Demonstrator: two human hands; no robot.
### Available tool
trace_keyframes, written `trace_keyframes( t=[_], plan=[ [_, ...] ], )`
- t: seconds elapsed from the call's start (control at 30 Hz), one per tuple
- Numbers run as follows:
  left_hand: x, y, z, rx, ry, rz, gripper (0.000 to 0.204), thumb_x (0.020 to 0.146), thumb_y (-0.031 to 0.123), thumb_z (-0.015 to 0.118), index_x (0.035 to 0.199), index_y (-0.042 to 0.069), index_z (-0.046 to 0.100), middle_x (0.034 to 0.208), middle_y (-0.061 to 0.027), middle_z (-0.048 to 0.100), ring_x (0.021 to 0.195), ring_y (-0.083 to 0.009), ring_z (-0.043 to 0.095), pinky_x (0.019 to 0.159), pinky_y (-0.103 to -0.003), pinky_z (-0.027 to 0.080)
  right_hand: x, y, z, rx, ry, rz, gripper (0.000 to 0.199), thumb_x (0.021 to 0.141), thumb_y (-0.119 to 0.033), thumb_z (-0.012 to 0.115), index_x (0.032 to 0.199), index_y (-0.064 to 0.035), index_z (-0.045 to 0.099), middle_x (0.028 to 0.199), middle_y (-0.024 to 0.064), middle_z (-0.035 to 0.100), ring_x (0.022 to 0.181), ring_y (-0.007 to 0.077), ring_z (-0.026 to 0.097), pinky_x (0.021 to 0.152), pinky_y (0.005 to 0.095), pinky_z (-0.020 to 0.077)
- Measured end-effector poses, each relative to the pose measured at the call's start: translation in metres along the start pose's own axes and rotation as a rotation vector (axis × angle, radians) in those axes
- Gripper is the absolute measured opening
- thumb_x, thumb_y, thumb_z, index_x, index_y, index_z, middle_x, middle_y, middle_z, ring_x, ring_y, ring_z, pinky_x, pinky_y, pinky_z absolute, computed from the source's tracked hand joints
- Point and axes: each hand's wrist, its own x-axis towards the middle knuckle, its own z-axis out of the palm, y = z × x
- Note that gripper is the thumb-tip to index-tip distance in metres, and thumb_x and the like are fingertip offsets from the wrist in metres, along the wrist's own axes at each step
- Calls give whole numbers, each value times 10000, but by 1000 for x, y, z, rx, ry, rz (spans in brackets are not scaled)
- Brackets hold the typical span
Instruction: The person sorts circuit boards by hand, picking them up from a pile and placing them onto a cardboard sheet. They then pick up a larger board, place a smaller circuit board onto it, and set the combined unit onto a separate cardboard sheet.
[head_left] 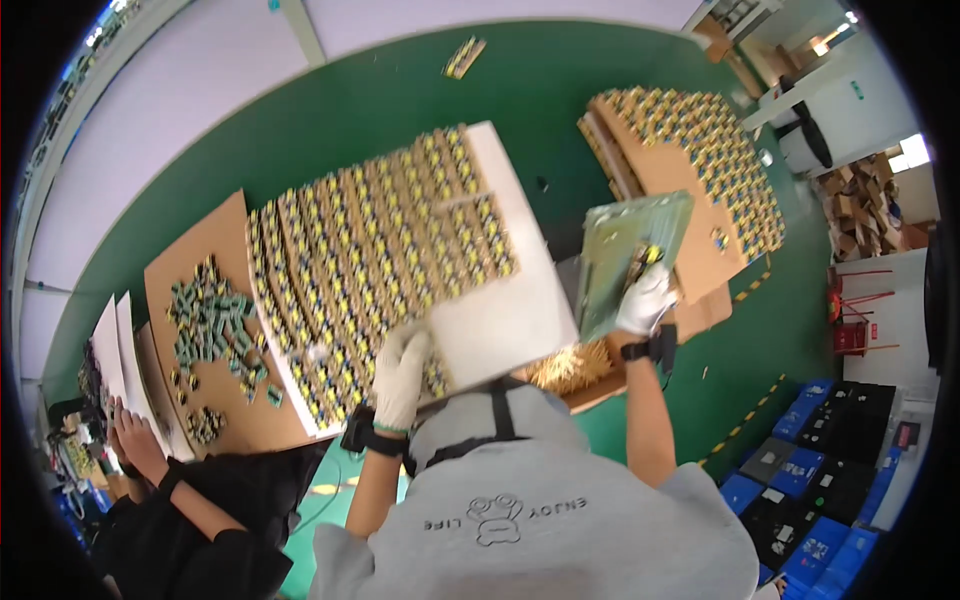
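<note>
Rows of small black-and-yellow electronic parts (pixel 370 235) cover most of a white board (pixel 510 330) in front of me. My left hand (pixel 403 375), in a white glove, lies at the near edge of these rows with its fingers stretched out. To the right, my gloved right hand (pixel 648 300) has its fingers closed round a small black-and-yellow part (pixel 648 257). That hand is over a greenish rectangular tray (pixel 605 270), which sits between the white board and a cardboard sheet. The fingertips are partly hidden, and I cannot tell whether the part touches the tray.
Another stack of cardboard (pixel 680 200) carries more parts (pixel 735 170) at the far right. A box (pixel 570 370) of thin yellowish pieces sits near me. Loose green parts (pixel 210 320) lie on cardboard at left, beside a co-worker's hands (pixel 138 440). Blue and black crates (pixel 810 480) stand lower right.
</note>
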Motion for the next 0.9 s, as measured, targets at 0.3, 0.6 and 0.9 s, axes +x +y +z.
trace_keyframes(
  t=[0.3,0.6,0.9],
  plan=[
    [3,-8,-27,-121,59,-96,357,914,242,505,1135,-35,547,967,-67,585,875,-133,558,817,-282,474,3,27,10,515,-211,215,244,952,-167,331,938,8,500,805,7,487,649,85,446,567,194,375],
    [1,-8,-39,-137,123,-123,381,909,248,512,1156,-41,533,1014,-85,584,886,-150,570,827,-299,486,3,0,-2,221,-132,234,317,934,-237,349,871,-21,572,788,155,598,736,314,557,678,370,437],
    [7,-11,-24,-236,72,-160,392,898,249,527,1156,-47,520,983,-74,579,853,-140,563,784,-279,479,6,-21,-6,38,-181,264,314,929,-202,361,959,-10,608,857,183,638,784,336,615,688,381,482]
  ],
)
